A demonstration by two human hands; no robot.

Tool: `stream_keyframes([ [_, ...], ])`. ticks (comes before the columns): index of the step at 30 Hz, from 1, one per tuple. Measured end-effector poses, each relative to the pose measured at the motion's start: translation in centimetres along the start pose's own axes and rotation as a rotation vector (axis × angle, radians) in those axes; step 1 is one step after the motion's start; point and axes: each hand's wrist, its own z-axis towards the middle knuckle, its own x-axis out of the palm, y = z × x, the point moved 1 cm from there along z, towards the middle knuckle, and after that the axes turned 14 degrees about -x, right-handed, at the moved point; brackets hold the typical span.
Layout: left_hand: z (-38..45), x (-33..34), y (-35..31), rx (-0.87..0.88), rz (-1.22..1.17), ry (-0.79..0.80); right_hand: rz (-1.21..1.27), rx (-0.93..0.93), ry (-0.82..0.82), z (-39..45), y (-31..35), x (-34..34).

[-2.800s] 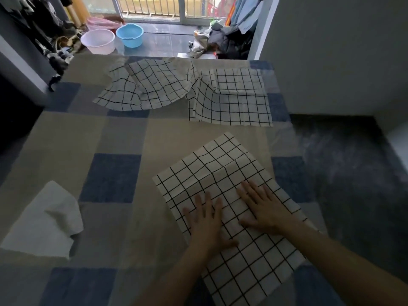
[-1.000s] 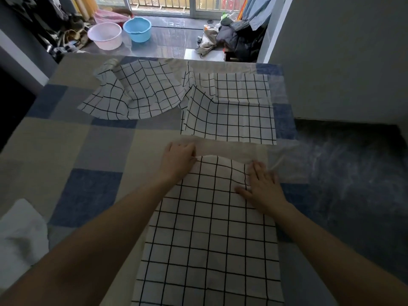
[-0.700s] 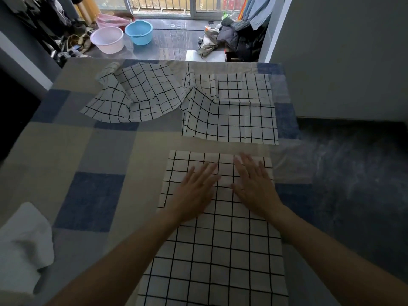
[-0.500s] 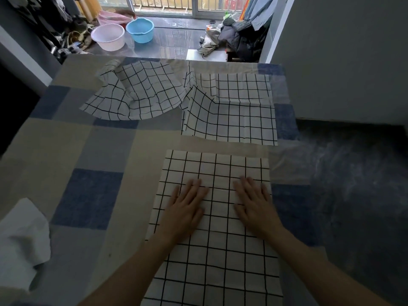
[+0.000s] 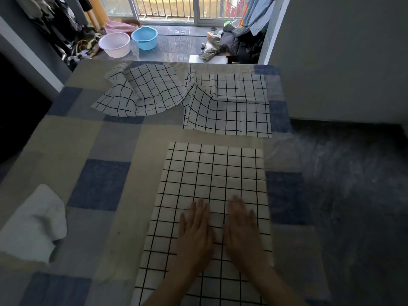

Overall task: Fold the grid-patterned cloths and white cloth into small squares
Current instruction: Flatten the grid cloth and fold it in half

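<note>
A grid-patterned cloth (image 5: 212,173) lies flat and smooth in front of me on the checked bed cover. My left hand (image 5: 195,233) and my right hand (image 5: 241,230) press on its near half, palms down, fingers straight, side by side. Two more grid-patterned cloths lie at the far end: a rumpled cloth (image 5: 143,93) on the left and a partly flattened cloth (image 5: 229,109) on the right. The white cloth (image 5: 33,224) sits crumpled near the left edge.
The bed cover (image 5: 99,184) has blue, grey and beige squares. Its right edge drops to a dark floor (image 5: 353,184). Beyond the far edge are a pink basin (image 5: 114,45), a blue basin (image 5: 144,38) and a pile of clothes (image 5: 234,45).
The near cloth was spread out and straightened square to me. Both hands then slid back toward me along it, smoothing it flat.
</note>
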Motion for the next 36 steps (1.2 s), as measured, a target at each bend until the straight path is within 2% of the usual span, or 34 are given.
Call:
stream_keyframes([
  [2,-1.2,0.7,0.5,-0.049,0.016,0.03,-0.029,-0.009,0.059,-1.7,0.9,1.6],
  [6,-2.4,-0.3,4.8,-0.011,0.103,0.035,-0.096,0.053,0.088,-3.4,-1.6,0.8],
  [10,-3.7,-2.0,9.2,-0.201,0.099,-0.016,-0.116,0.171,0.098,-5.4,-4.8,-1.1],
  [13,-4.8,-2.1,8.7,-0.297,0.019,-0.055,-0.108,0.292,0.034,-6.5,-4.3,-1.9],
  [15,-6.1,-1.5,7.0,-0.161,0.026,-0.051,-0.051,0.262,-0.021,-6.3,-2.3,-1.8],
  [17,-7.4,-0.2,5.4,0.021,0.079,-0.011,-0.023,0.109,0.006,-5.9,0.5,-1.2],
  [18,-7.8,0.2,5.0,0.055,0.102,0.015,-0.019,0.038,0.031,-6.0,1.6,-0.6],
  [24,-8.6,-0.1,6.7,0.063,0.114,0.017,-0.103,0.008,0.156,-8.5,0.8,1.1],
  [27,-9.3,-0.4,8.6,-0.065,0.041,-0.007,-0.12,0.033,0.151,-9.4,-1.0,0.4],
  [32,-5.9,-4.2,8.0,-0.587,-0.47,-0.112,0.031,0.18,0.099,-10.0,-1.9,-1.2],
  [34,-3.2,-6.0,7.3,-0.6,-0.489,-0.165,0.178,0.283,0.022,-8.3,-1.9,-2.7],
  [36,-0.5,-6.8,6.9,-0.582,-0.471,-0.124,0.274,0.365,-0.095,-5.8,-2.4,-4.4],
])
